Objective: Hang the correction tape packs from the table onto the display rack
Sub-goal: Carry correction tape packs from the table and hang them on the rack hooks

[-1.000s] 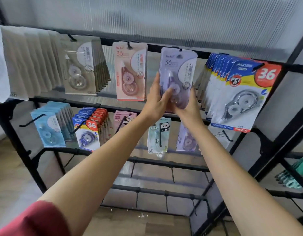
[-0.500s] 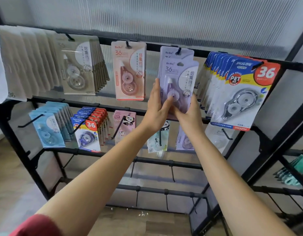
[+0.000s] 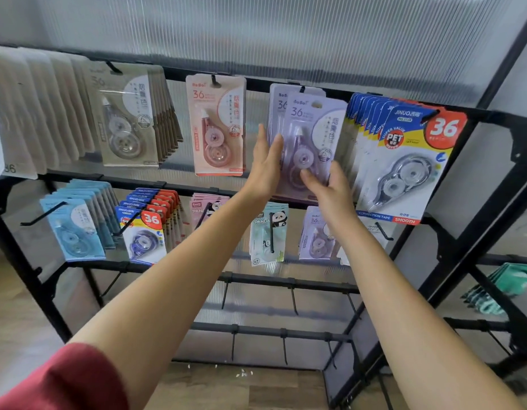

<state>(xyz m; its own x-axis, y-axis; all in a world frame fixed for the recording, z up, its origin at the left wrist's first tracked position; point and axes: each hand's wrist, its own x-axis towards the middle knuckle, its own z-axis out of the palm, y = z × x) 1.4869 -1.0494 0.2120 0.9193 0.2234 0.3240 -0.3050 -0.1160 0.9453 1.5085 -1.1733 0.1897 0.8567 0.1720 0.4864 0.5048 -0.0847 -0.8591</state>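
A purple correction tape pack (image 3: 314, 134) is held in front of the top rail of the black display rack (image 3: 451, 113). My right hand (image 3: 330, 192) pinches its lower right corner. Its hang hole sits just below and right of a black hook (image 3: 302, 89). On that hook, directly behind, hangs a second purple pack (image 3: 278, 97). My left hand (image 3: 266, 165) lies flat with straight fingers against the packs' left edge.
The top rail also carries beige packs (image 3: 129, 119), a pink pack (image 3: 216, 125) and blue-yellow packs (image 3: 404, 164). The rail below holds light blue packs (image 3: 73, 229), panda packs (image 3: 268, 232) and purple packs (image 3: 315, 238). Bare hooks (image 3: 293, 300) line the lower rails.
The front purple pack now sits lower and further right than the pack on the hook. My left hand has gone from gripping the pack to lying flat against it.
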